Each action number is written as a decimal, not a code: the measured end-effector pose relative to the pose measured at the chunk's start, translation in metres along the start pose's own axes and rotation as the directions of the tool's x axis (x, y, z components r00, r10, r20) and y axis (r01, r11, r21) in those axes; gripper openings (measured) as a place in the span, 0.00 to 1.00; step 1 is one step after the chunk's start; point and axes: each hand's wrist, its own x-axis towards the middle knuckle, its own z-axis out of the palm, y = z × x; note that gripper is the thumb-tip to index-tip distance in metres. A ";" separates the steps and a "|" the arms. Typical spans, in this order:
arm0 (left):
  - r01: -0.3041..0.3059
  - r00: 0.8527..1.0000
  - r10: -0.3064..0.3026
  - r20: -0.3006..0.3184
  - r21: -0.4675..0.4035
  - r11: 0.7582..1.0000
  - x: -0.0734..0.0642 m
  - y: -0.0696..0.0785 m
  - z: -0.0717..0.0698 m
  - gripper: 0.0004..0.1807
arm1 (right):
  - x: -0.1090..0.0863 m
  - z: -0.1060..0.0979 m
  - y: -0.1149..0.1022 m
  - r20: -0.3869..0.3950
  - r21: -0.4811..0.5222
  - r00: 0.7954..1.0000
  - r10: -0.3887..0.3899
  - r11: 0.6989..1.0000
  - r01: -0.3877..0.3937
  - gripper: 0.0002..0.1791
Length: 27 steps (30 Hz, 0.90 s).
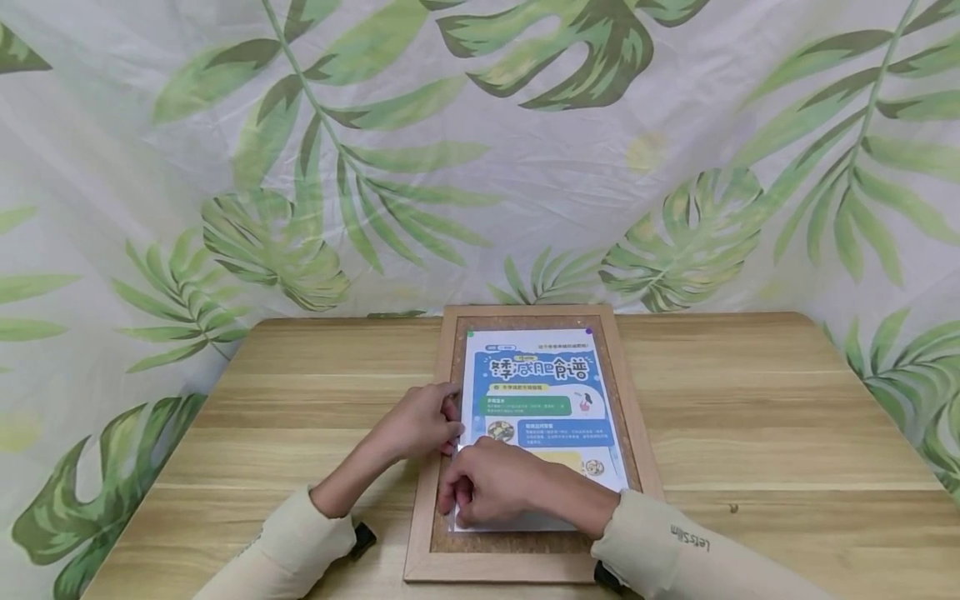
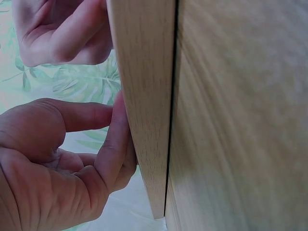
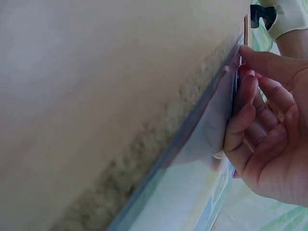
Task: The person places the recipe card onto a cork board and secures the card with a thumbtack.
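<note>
A printed poster in blue, green and white lies on a framed cork board, and its surface looks glossy. Green and purple pins sit at its top corners. My left hand is at the poster's left edge, thumb and forefinger meeting; the frame hides what lies between them in the left wrist view. Crossing over the poster, my right hand pinches its edge near the lower left corner, with the other fingers curled. In the right wrist view, that thumb touches the sheet's corner.
The board's wooden frame rests on a wood-grain table, its far end near a leaf-patterned cloth. A tiny dark speck lies right of the board. Both forearms wear pale sleeves.
</note>
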 end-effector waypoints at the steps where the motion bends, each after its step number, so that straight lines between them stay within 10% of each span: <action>1: 0.001 1.000 -0.001 0.000 0.001 1.000 0.000 0.000 0.000 0.24 | 0.000 0.000 0.000 -0.001 -0.005 1.000 0.004 1.000 -0.004 0.09; 27: 0.008 1.000 -0.008 0.001 -0.005 1.000 -0.002 0.003 0.000 0.29 | -0.023 -0.006 0.001 0.022 0.041 0.999 -0.028 0.999 0.027 0.09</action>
